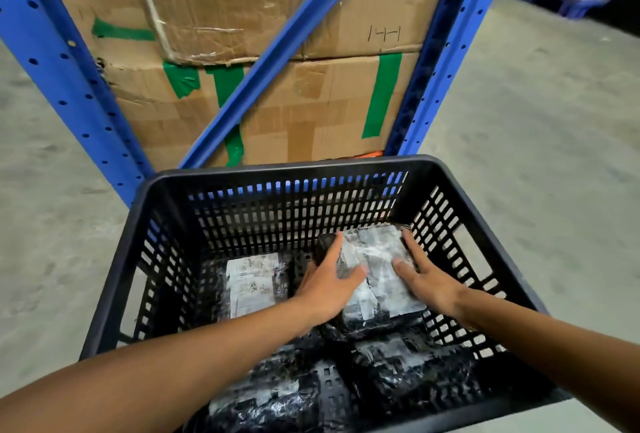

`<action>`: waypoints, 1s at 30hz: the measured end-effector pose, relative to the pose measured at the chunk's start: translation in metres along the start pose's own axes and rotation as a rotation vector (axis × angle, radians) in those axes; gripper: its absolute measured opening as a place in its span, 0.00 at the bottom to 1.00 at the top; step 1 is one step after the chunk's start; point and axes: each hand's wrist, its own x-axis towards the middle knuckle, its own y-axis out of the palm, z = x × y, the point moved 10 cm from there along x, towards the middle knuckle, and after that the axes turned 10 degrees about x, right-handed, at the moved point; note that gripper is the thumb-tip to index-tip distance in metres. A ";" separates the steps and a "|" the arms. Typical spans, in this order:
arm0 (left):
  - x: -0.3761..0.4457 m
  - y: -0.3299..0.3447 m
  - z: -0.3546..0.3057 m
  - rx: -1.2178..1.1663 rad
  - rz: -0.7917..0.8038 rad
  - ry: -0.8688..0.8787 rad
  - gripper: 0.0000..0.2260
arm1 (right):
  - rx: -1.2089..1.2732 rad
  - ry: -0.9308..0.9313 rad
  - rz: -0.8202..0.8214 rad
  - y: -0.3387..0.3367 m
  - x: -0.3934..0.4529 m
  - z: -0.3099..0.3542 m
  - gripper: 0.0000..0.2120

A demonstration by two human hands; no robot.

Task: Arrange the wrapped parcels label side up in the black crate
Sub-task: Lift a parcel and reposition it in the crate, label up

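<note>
A black slotted crate (287, 169) stands on the floor in front of me. Both hands are inside it, on one black-wrapped parcel (377, 256) at the far right, its white label facing up. My left hand (329, 280) grips the parcel's left edge, fingers curled over it. My right hand (426, 276) lies flat with spread fingers on its right side. A second parcel (252, 280) lies at the far left, label up. Two more wrapped parcels (273, 398) (408, 367) lie at the near side, partly hidden by my forearms.
Blue steel racking (65, 69) with a diagonal brace stands right behind the crate, holding taped cardboard boxes (311, 103). Grey concrete floor (536, 155) extends on both sides. Another blue rack with boxes shows at the far upper right.
</note>
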 end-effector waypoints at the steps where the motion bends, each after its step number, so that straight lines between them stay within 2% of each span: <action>1: 0.000 0.002 -0.002 -0.003 -0.003 0.006 0.37 | 0.052 -0.009 0.005 0.001 0.001 -0.002 0.32; 4: 0.001 0.002 -0.004 -0.027 -0.053 0.026 0.42 | 0.129 -0.002 -0.009 0.004 0.002 0.005 0.33; 9: -0.005 -0.007 -0.006 -0.095 -0.119 0.054 0.40 | 0.140 -0.079 -0.127 0.003 -0.008 0.024 0.33; 15: -0.020 -0.037 -0.003 -0.200 -0.213 0.145 0.38 | 0.274 -0.318 -0.166 -0.006 -0.019 0.067 0.33; 19: -0.029 -0.067 -0.010 -0.304 -0.288 0.232 0.36 | 0.463 -0.457 -0.103 -0.005 -0.018 0.097 0.34; 23: -0.031 -0.088 -0.015 -0.208 -0.275 0.241 0.32 | 0.532 -0.465 -0.049 0.002 -0.011 0.116 0.33; 26: -0.031 -0.097 -0.014 -0.104 -0.225 0.099 0.30 | 0.517 -0.502 -0.075 0.000 -0.015 0.131 0.32; 28: -0.039 -0.116 -0.024 -0.001 -0.309 0.029 0.25 | 0.454 -0.546 -0.091 0.000 -0.022 0.144 0.35; 30: -0.052 -0.135 -0.050 -0.022 -0.395 0.093 0.23 | 0.349 -0.604 -0.085 0.004 -0.033 0.161 0.40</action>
